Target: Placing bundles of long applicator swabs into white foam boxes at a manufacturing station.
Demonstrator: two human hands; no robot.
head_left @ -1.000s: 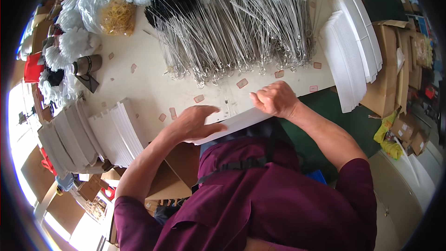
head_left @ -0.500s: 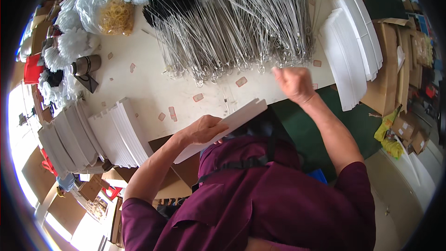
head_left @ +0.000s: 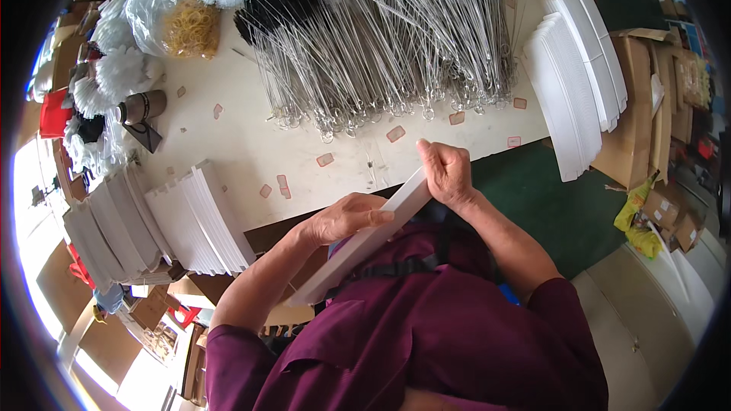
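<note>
A long, narrow white cardboard box (head_left: 352, 253) slants across my lap, its upper end at the table's near edge. My left hand (head_left: 343, 219) is wrapped round its middle, thumb lying on top. At the upper right end, my right hand (head_left: 449, 175) is closed on the box, with the thumb pointing up along the tip. The fingers under the box are hidden. On the table beyond lies a wide heap of thin wire-handled brushes (head_left: 381, 61), with looped ends toward me and bristles at the far side, some black and most whitish.
Stacks of white flat cartons stand at the table's left (head_left: 194, 221) and right (head_left: 567, 91). A clear bag of yellow rubber bands (head_left: 190, 27) lies far left, near a dark cylindrical container (head_left: 143, 106). Small red-edged labels (head_left: 396, 134) dot the table (head_left: 304, 183). Brown cartons (head_left: 628, 114) lean at right.
My right hand has come down and left from beside the brushes onto the box's upper end. The box has turned steeper, and my left hand has shifted slightly right along with it.
</note>
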